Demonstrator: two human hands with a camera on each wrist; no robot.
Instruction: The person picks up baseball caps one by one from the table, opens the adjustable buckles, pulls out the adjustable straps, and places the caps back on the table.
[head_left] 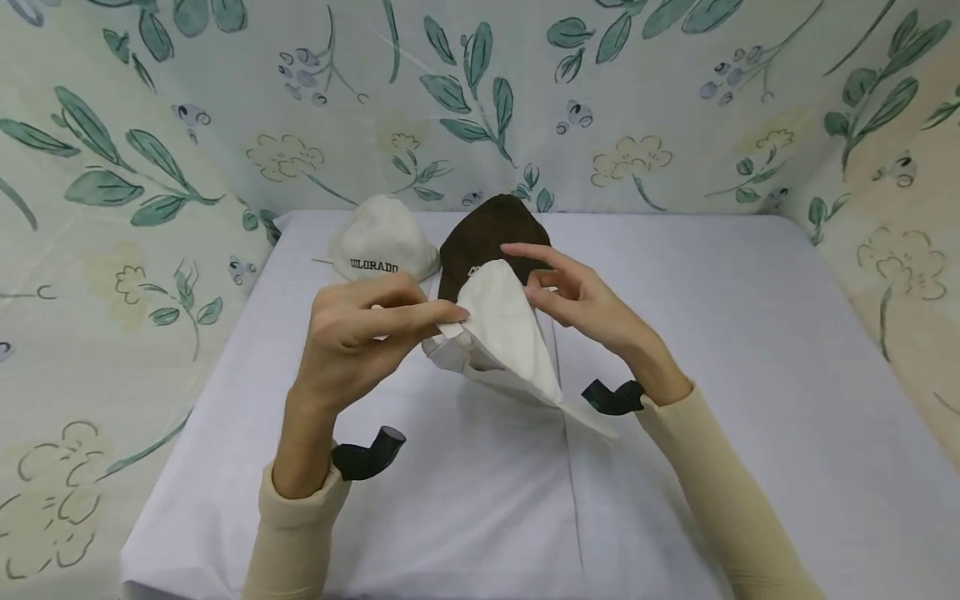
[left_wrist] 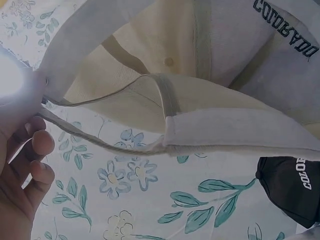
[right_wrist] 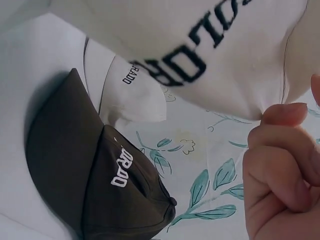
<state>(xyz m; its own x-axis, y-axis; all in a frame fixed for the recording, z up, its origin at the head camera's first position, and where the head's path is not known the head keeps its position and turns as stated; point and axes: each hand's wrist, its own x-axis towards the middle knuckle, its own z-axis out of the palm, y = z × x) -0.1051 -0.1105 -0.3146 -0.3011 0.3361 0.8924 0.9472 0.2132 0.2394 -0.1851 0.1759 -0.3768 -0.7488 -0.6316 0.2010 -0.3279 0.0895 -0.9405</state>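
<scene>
A white baseball cap is held up above the table between both hands, tilted, its brim toward the lower right. My left hand pinches its rear edge near the strap. In the left wrist view the cap's pale inside and back opening show. My right hand pinches the crown fabric; in the right wrist view, the fabric puckers at the fingertips. Dark lettering on this cap's front is partly visible there. Just behind it sits a dark brown cap with white lettering, partly covered.
Another white cap lettered COLORADO stands at the back left of the table, beside the brown one. A white cloth with a crease covers the table. Floral fabric hangs behind and at both sides. Black wrist mounts stick out from the sleeves.
</scene>
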